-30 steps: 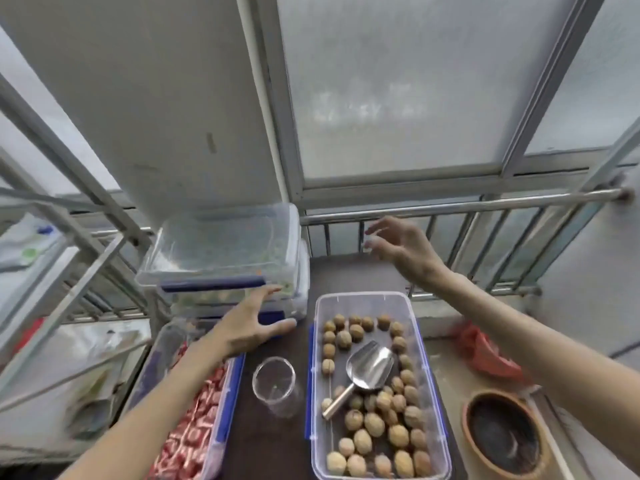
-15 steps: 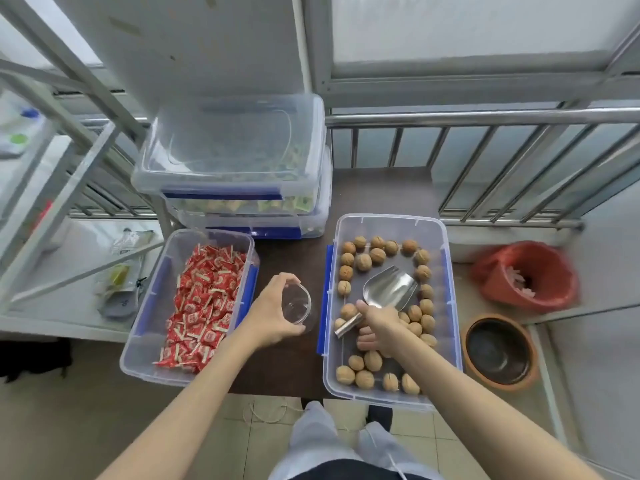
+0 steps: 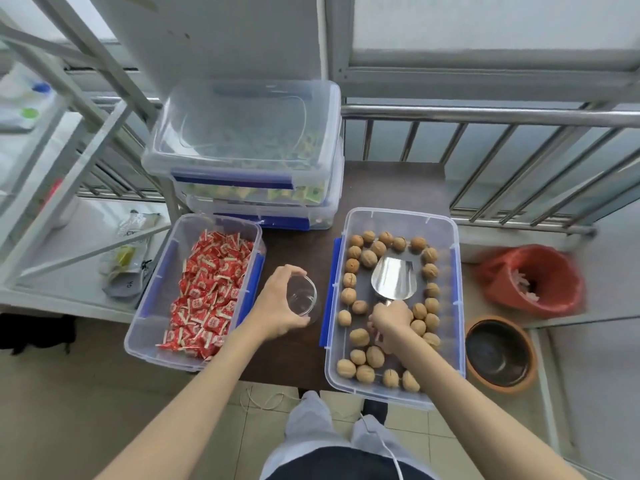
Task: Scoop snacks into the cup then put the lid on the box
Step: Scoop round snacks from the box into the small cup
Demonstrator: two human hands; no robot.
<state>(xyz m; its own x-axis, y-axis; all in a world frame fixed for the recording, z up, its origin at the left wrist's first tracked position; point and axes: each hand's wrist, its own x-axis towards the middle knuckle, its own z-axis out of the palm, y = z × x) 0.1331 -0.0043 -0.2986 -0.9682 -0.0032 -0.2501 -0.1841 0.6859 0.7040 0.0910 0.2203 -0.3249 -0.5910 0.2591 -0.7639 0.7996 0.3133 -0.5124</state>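
A: Fingers (image 3: 293, 271) of the left hand (image 3: 277, 306) curl round the rim and wall of the clear plastic cup (image 3: 302, 298), gripping it. Cup stands upright on the dark desk (image 3: 384, 188), between the two open boxes.

B: Right hand (image 3: 389, 322)?

A: Closed on the handle of the metal scoop (image 3: 393, 283). Handle is hidden under the hand; only the bowl shows, pointing away from the person, lying inside the walnut box (image 3: 453, 271).

B: Anything in the bowl?

A: Looks bare. Walnuts (image 3: 367, 258) lie in a loose ring around it, some just beside its edges, more near the wrist.

B: Position of the cup relative to that box?

A: Just left of its blue side clip (image 3: 327, 303), near the right hand but apart from it.

B: Other items?

A: Open box of red-wrapped candies (image 3: 207, 296) at the left of the cup. Two lidded boxes (image 3: 242, 140) stacked at the far side of the desk. Lid for the walnut box: cannot tell which it is. Red bin (image 3: 530, 282) and brown pot (image 3: 498, 355) on the floor to the right.
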